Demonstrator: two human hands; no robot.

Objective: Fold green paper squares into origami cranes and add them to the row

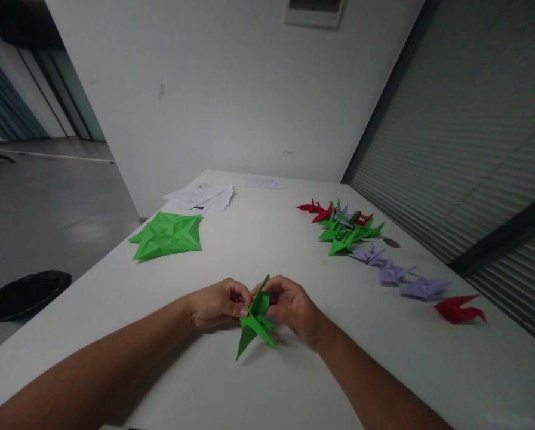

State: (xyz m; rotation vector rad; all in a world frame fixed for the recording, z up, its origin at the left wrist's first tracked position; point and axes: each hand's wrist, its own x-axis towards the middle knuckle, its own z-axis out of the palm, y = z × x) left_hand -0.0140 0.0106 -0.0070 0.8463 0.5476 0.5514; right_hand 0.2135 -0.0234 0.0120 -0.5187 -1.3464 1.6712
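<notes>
A green origami crane (257,323) is held just above the white table (267,391), near its front middle. My left hand (220,303) pinches it from the left, thumb and fingers closed on the paper. From the right, my right hand (294,309) grips an upright part of the crane between thumb and fingers. Pointed flaps stick out upward and downward from the fold. Some of the fingertips behind the paper are hidden.
Finished paper cranes in green (341,245), purple (424,288) and red (460,309) line the right side. Creased green sheets (169,236) lie at the left, with printed papers (200,196) behind. A black-lined bin (25,295) stands on the floor. Blinds (473,149) border the right.
</notes>
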